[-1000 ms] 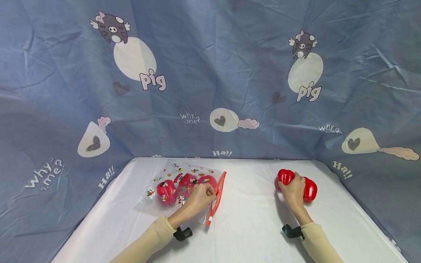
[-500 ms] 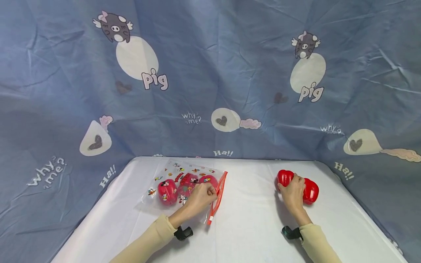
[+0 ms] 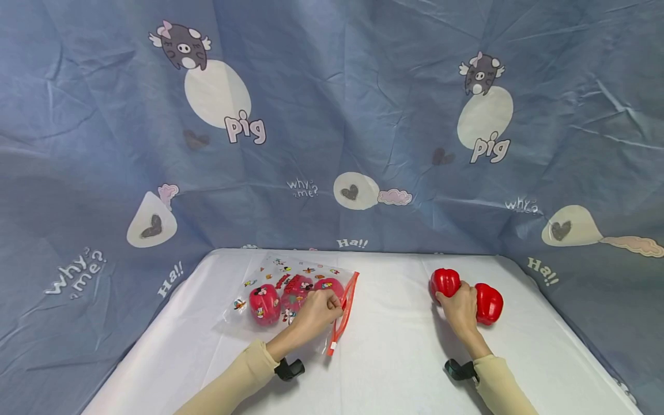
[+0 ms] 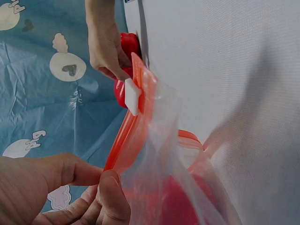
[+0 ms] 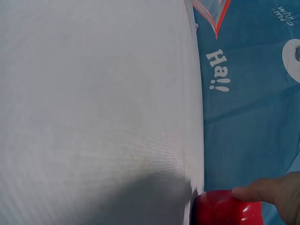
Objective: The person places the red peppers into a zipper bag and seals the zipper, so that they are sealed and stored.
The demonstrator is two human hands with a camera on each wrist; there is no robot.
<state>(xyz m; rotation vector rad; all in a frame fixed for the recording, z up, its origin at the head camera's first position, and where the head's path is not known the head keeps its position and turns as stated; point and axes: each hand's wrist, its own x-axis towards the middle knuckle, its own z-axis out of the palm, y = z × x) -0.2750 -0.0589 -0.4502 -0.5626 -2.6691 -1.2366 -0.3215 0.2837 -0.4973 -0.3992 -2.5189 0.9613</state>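
Observation:
My left hand [image 3: 315, 312] pinches the orange-red zip edge of a clear printed zip bag [image 3: 233, 323] between thumb and forefinger. In the left wrist view a white slider [image 4: 132, 96] sits on that zip edge, and the bag's mouth gapes. Several red bell peppers [image 3: 264, 305] lie inside the bag. At the right, my right hand [image 3: 461, 311] grips a red bell pepper [image 3: 444, 282], its thumb on the near side; the other fingers are mostly hidden. A second loose red bell pepper [image 3: 489, 304] lies just right of this hand.
A white cloth covers the table [image 3: 386, 346], with a bare stretch between the bag and the loose peppers. A blue printed curtain [image 3: 290, 144] hangs along the back and both sides.
My right hand has shifted slightly left with its pepper, so a gap now shows between it and the other loose pepper. My left hand keeps its pinch on the bag edge.

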